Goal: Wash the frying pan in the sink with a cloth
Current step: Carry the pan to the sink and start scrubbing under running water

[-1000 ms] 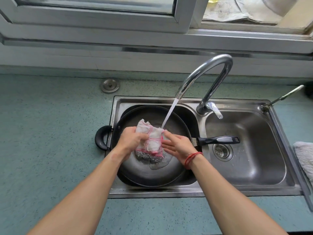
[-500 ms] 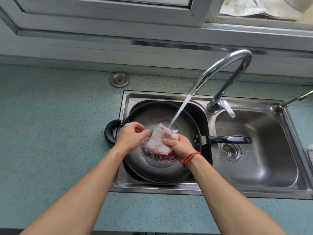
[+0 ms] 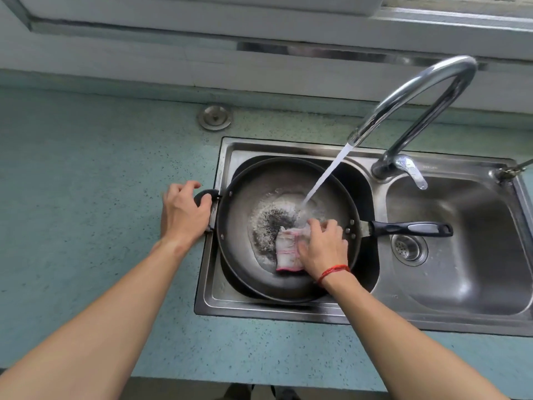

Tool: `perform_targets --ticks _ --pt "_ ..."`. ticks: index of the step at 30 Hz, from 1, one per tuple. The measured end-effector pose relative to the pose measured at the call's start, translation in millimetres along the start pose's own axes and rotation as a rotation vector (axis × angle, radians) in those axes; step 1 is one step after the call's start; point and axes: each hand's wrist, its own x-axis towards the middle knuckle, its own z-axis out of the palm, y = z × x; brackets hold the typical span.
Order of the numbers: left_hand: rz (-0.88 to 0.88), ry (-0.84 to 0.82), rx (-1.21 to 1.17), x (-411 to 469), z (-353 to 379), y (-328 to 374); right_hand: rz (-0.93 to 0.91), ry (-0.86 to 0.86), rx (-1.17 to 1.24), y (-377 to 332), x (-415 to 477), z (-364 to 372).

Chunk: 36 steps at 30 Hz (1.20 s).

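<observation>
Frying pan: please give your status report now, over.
Left grip touches side handle, hold unclear. Right grip holds cloth down inside frying pan. Water runs in; nothing blocks.
</observation>
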Motion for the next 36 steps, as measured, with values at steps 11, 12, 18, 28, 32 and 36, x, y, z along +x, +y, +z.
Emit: perform_targets --ticks 11,12,18,28,32,36 --pt "0.019 0.023 0.019 0.6 30.0 -8.1 -0.335 -0.09 -0.077 -1.5 -0.4 42.1" --pt "0.025 0.034 0.03 0.9 31.6 -8.7 -0.389 -0.061 -0.095 -3.2 0.1 46.9" --pt "0.038 0.043 0.015 3.4 35.6 -12.7 -0.61 0.099 -0.001 -48.2 22.4 61.0" --pt "0.019 0.061 -0.017 4.5 37.0 -13.5 -0.367 0.069 -0.107 -20.9 78.2 32.0" --pt "0.02 0.076 -0.012 1.9 36.2 -11.2 -0.297 -0.002 -0.145 8.3 60.9 19.0" --pt "0.014 0.077 -0.003 1.9 36.1 -10.3 -0.304 -0.09 -0.123 20.7 30.0 18.2"
